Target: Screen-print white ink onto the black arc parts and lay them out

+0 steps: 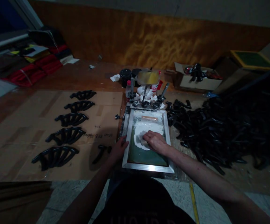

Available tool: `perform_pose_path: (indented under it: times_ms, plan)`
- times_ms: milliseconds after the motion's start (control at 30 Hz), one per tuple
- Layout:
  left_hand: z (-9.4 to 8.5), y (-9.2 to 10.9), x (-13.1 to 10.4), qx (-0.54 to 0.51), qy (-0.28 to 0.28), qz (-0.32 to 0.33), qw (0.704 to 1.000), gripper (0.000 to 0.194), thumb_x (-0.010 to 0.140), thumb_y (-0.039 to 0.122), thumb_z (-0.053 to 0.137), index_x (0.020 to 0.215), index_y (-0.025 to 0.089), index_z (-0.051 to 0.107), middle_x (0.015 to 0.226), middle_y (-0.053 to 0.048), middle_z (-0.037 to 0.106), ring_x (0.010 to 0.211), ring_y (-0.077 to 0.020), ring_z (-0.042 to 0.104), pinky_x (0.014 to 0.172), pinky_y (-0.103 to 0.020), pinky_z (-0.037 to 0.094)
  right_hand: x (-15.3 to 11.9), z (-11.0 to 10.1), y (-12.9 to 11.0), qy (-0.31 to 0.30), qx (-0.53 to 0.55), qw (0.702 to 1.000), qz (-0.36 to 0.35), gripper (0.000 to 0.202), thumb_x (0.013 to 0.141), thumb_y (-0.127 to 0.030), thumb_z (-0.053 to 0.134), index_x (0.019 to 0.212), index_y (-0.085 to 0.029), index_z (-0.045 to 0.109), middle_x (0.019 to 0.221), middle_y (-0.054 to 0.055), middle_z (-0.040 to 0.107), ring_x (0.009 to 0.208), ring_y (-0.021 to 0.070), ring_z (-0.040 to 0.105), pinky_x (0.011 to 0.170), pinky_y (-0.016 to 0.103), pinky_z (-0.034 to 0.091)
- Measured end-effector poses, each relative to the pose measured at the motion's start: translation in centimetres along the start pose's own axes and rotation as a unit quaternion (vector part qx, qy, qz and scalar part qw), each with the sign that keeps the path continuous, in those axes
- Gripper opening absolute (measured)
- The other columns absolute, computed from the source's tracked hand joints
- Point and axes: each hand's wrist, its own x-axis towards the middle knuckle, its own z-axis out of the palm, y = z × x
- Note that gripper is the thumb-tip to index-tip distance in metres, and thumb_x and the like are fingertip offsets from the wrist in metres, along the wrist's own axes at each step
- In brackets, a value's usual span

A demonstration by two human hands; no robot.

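White over part of the screen [146, 157], black rows on one side, a heap on the other

Nearest me, the frame's [149, 168] near bar edges a green stretch of screen without white on it. Just left of the frame, near my forearm, lies a black part [99, 154] by itself. My left hand [120, 146] is at the frame's left bar, partly curled with the thumb on top; I cannot tell whether it grips. Inside the frame, my right hand [154, 141] is closed, fingers bunched around a pale pad [141, 138] pressed into the white layer [153, 127]. That layer covers the middle and reaches up the screen, so I judge the spread only partly across.

Left of the frame, five fanned rows [55, 155] of black parts are set out on cardboard [74, 172]. Right of it, a much bigger loose heap [209, 130] is unsorted, so I'd call the ordered share small.

A brown strip [149, 119] lies toward the frame's far end. Beyond that bar are clamps [145, 103], crumpled paper [146, 91] and black tubs [125, 76] on the table [102, 74], with a box [199, 83] farther right.
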Motion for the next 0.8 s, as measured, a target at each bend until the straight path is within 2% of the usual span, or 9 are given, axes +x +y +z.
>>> perform_pose_path:
  times_ms: [100,267,400,467,533,600,667,733,800]
  plan:
    - [0.1,0.0,0.0,-0.006,0.004,-0.005,1.0,0.052,0.086,0.038,0.052,0.132,0.013,0.056,0.111,-0.012,0.073,0.101,-0.0256,0.068,0.094,-0.041,0.052,-1.1,-0.5,0.4,-0.022,0.024,0.996,-0.084,0.02,0.084,-0.013,0.051,0.097,-0.018,0.066,0.098,0.007,0.068,0.097,0.0213,0.056,0.081,0.029,0.041]
    - [-0.1,0.6,-0.4,-0.016,0.021,-0.002,1.0,0.051,0.084,0.039,0.055,0.128,0.015,0.059,0.101,-0.011,0.075,0.093,-0.0259,0.069,0.087,-0.041,0.054,-0.8,0.7,-0.1,0.055,0.021,0.998,-0.024,0.022,0.088,-0.015,0.049,0.101,-0.016,0.066,0.1,0.01,0.067,0.097,0.0231,0.055,0.079,0.031,0.041]
    - [-0.2,1.2,-0.8,-0.031,0.018,-0.014,0.999,0.054,0.084,0.039,0.055,0.132,0.014,0.056,0.092,-0.009,0.074,0.087,-0.0241,0.069,0.081,-0.039,0.055,-2.2,2.7,-0.9,0.067,0.049,0.995,-0.059,0.027,0.09,-0.016,0.048,0.111,-0.014,0.065,0.104,0.012,0.067,0.097,0.0234,0.055,0.08,0.032,0.043]
    - [-0.3,1.4,-0.9,-0.042,0.012,-0.023,0.999,0.055,0.084,0.038,0.055,0.132,0.013,0.055,0.09,-0.008,0.073,0.084,-0.0232,0.068,0.078,-0.037,0.055,-1.8,2.3,-0.7,0.072,0.07,0.994,-0.048,0.027,0.091,-0.021,0.05,0.112,-0.015,0.066,0.101,0.011,0.068,0.096,0.0226,0.058,0.081,0.031,0.044]
    - [-0.6,1.7,-0.9,-0.058,0.0,-0.023,0.998,0.058,0.083,0.038,0.055,0.134,0.012,0.053,0.089,-0.008,0.072,0.081,-0.0221,0.067,0.075,-0.036,0.054,-0.1,0.7,0.0,0.098,0.079,0.992,-0.007,0.035,0.093,-0.026,0.051,0.125,-0.017,0.061,0.105,0.01,0.068,0.099,0.0223,0.06,0.082,0.03,0.045]
    - [-1.1,2.2,-1.0,-0.073,-0.007,-0.02,0.997,0.062,0.082,0.04,0.057,0.138,0.013,0.049,0.093,-0.008,0.072,0.08,-0.0212,0.067,0.072,-0.034,0.054,2.1,-1.6,1.4,0.13,0.083,0.987,0.05,0.049,0.093,-0.032,0.054,0.141,-0.021,0.05,0.111,0.009,0.068,0.101,0.0231,0.061,0.082,0.03,0.046]
    - [-1.8,3.2,-1.2,-0.083,0.006,-0.016,0.996,0.063,0.082,0.043,0.058,0.137,0.014,0.051,0.099,-0.009,0.071,0.083,-0.0214,0.066,0.071,-0.033,0.054,3.5,-3.8,3.8,0.165,0.091,0.976,0.105,0.057,0.091,-0.039,0.058,0.145,-0.025,0.046,0.114,0.009,0.068,0.099,0.0243,0.063,0.081,0.032,0.047]
    - [-2.6,4.9,-1.3,-0.09,0.039,-0.002,0.995,0.053,0.085,0.048,0.053,0.128,0.016,0.059,0.103,-0.009,0.071,0.088,-0.0219,0.066,0.072,-0.032,0.054,3.2,-5.4,7.2,0.225,0.117,0.956,0.146,0.051,0.091,-0.043,0.056,0.139,-0.025,0.053,0.116,0.01,0.068,0.098,0.0245,0.063,0.082,0.033,0.048]
    - [-3.5,7.2,-1.1,-0.076,0.08,0.035,0.993,0.046,0.091,0.051,0.043,0.112,0.019,0.068,0.1,-0.007,0.071,0.09,-0.0216,0.065,0.075,-0.031,0.054,1.2,-5.7,10.8,0.303,0.154,0.92,0.197,0.042,0.094,-0.042,0.048,0.126,-0.02,0.063,0.113,0.011,0.069,0.097,0.0236,0.064,0.084,0.034,0.048]
